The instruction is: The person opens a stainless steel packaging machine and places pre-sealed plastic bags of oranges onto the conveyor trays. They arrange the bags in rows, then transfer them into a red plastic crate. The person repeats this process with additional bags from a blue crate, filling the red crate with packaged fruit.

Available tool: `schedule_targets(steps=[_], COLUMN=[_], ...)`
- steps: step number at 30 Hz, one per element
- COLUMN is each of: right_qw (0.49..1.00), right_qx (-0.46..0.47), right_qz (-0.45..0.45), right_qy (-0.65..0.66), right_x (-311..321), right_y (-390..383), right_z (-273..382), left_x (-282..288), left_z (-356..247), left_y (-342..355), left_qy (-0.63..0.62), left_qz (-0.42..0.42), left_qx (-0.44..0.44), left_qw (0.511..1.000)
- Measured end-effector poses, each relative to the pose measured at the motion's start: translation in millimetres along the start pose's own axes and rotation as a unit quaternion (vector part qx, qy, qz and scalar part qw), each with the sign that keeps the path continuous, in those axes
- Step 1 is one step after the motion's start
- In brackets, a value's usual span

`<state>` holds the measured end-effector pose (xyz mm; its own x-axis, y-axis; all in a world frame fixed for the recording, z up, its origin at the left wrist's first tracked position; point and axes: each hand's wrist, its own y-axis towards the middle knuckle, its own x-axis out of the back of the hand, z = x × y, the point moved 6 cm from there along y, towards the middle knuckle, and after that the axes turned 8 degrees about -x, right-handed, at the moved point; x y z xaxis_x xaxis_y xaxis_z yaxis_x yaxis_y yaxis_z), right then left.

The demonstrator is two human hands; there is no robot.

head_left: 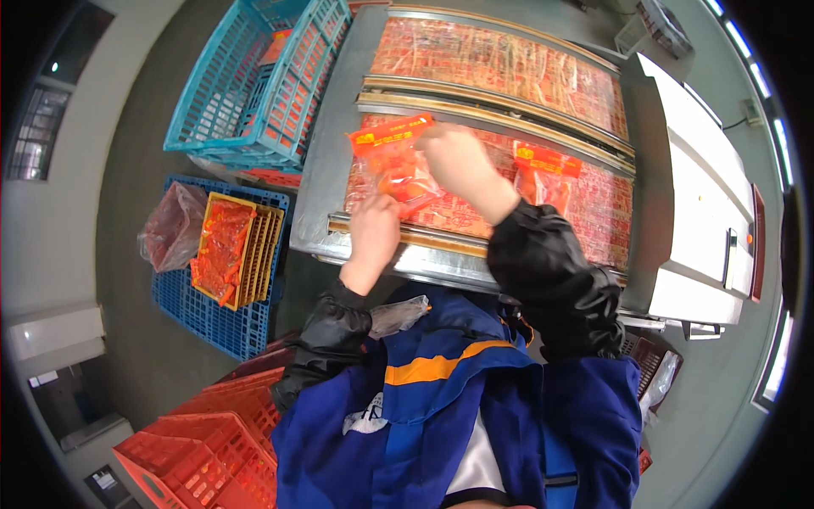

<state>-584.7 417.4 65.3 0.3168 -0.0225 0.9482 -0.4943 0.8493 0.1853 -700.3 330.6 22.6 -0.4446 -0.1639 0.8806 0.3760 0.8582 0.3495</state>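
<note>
Clear crumpled bag (174,227): at 9 o'clock from the middle of your view, resting on a blue pallet (188,299).
Red crates (199,450): low at your 7 to 8 o'clock, near your left sleeve.
Yellow trays (264,254): stacked at 9 o'clock on the same pallet, just beside the bag; the top tray bears red pieces (227,233), and some hang over its edge.
Teal crate (246,140): at your 10 to 11 o'clock, its lattice sides upright, beside the metal table (326,170).
Your left hand (375,233): bare, fingers curled narrow at the 7 o'clock corner of the packet; you touch it there, but I cannot tell if you pinch it.
Held packet (394,165): at 12 o'clock, over the near panel (598,216), between your 2 hands; its red header points to 11 o'clock and its clear body shows red contents.
Your right hand (462,165): bare, at 1 o'clock, fingers drawn together on the packet's 2 o'clock corner, holding it.
Far panel (500,64): red-patterned like the near panel, parted from it by long bars (509,117).
Second packet (545,174): at 2 o'clock, lying on the near panel, header toward 12 o'clock, partly behind your right sleeve.
White machine housing (699,195): bulky, at your 2 to 3 o'clock, just beside the panels.
</note>
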Motion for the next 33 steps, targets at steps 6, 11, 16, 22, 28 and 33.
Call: schedule_targets(steps=[6,11,16,22,28,33], right_qw=[0.998,0.981,0.975,0.972,0.987,0.983], right_qx=[0.047,-0.131,-0.184,-0.216,-0.146,-0.15], right_qz=[0.021,0.122,0.119,0.047,-0.069,-0.095], right_qy=[0.026,-0.07,0.042,-0.079,-0.009,-0.041], right_x=[-90.0,-72.8,-95.4,-77.3,-71.5,-73.3], right_y=[19.5,1.6,-9.6,-18.6,-26.8,-27.4], right_z=[27.5,-35.6,-80.2,-42.0,-39.6,-40.4], left_x=[-25.7,-17.9,-16.7,8.8,-34.6,-32.3], left_z=[-9.7,-33.7,-31.8,-0.4,41.3,21.2], left_y=[-24.8,-21.2,-33.6,-33.6,-17.2,-20.3], left_qy=[-0.08,-0.12,-0.195,-0.235,-0.342,-0.33], left_qz=[-0.009,-0.029,-0.016,-0.13,0.007,0.077], left_qx=[-0.026,-0.046,-0.048,0.01,0.176,0.096], left_qw=[0.996,0.991,0.98,0.963,0.923,0.936])
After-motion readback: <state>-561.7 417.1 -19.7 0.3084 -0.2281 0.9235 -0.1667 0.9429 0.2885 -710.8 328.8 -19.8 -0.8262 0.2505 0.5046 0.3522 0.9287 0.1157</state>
